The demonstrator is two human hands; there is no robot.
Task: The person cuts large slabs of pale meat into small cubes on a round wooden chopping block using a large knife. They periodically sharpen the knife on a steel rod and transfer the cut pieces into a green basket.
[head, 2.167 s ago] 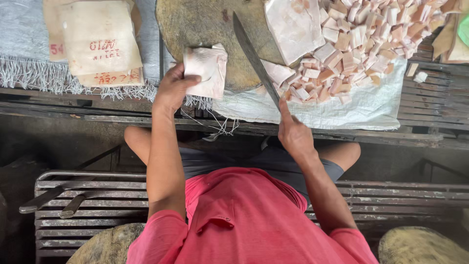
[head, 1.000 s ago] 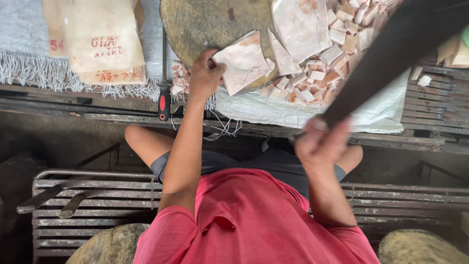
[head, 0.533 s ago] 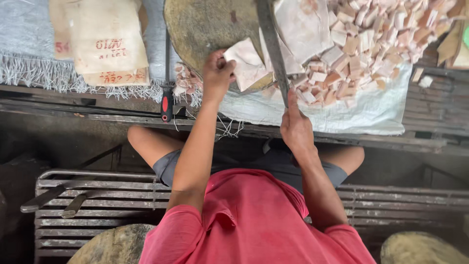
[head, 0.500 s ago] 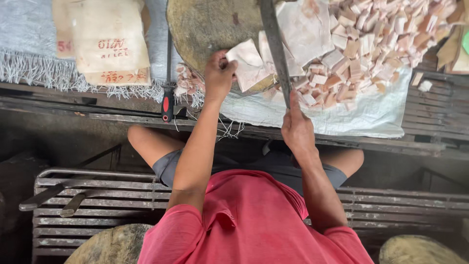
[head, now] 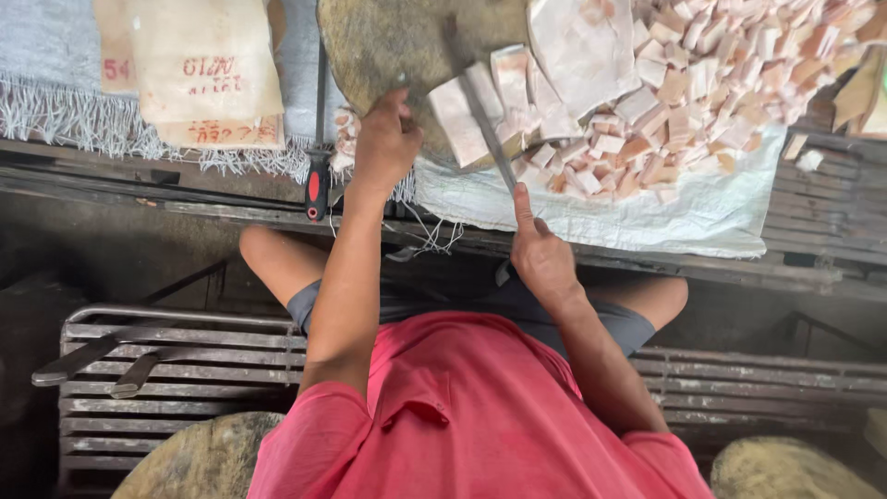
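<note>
Blade [head: 480, 120] now down through the slab [head: 462, 115], upper centre on the block [head: 388, 42]; a second ago it was raised. Right hand [head: 545, 263] fingers clamped on the handle; left hand [head: 383, 148] fingers pressed together beside the slab. I judge one more strip cut.

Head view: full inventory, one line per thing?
Block: one, brown, round, top centre.
Slab: one, pale pink, on the block under the knife.
Cubes: a heap, pale pink, top right on the sheet.
Sheet: one, white, under the cubes.
Sacks: two or so, cream, top left.
Screwdriver: one, red-black handle, left of the block.
Bench: one, grey slatted metal, below.
Left hand: at the block's edge, beside the slab.
Right hand: grips the knife, its blade across the slab.
</note>
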